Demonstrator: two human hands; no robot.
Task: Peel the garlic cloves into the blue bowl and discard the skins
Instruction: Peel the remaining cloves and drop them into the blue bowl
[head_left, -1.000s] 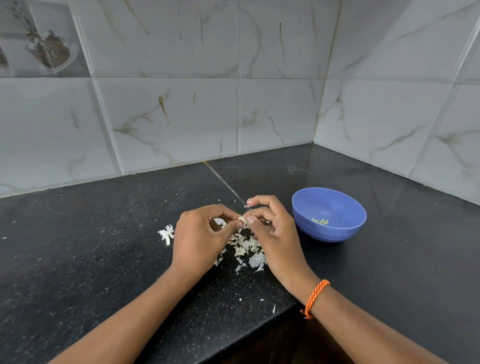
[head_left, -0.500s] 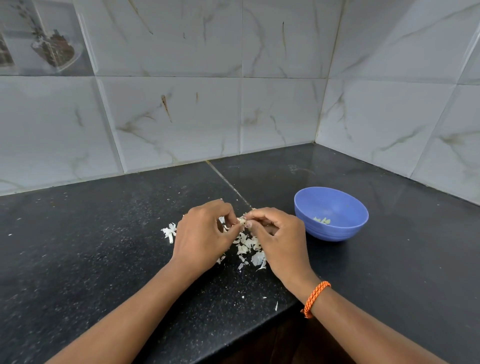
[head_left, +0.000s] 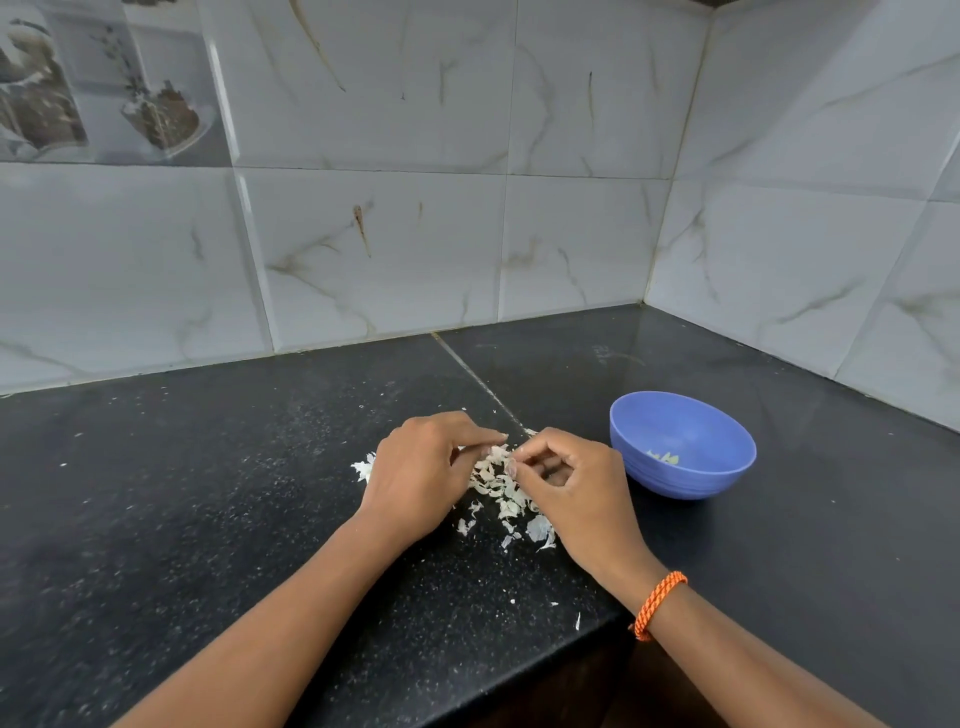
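A blue bowl (head_left: 675, 480) stands on the black counter, to the right of my hands, with a few peeled garlic pieces (head_left: 662, 458) in its bottom. A heap of white garlic skins (head_left: 498, 493) lies between and under my hands. My right hand (head_left: 576, 488), with an orange band on its wrist, has its fingers curled and pinches a small garlic clove (head_left: 511, 467) at its fingertips, mostly hidden. My left hand (head_left: 421, 467) sits just left of it, thumb and forefinger pinching a scrap of skin (head_left: 489, 451) over the heap.
The black counter (head_left: 234, 493) runs into a tiled corner behind the bowl, and its front edge passes under my right wrist. A separate tuft of skin (head_left: 362, 467) lies left of my left hand. Small flakes (head_left: 576, 621) dot the counter near the edge.
Both hands have sunk lower onto the skin heap. They held the clove together before; now the fingertips have drawn slightly apart, and the right hand's fingers have curled in.
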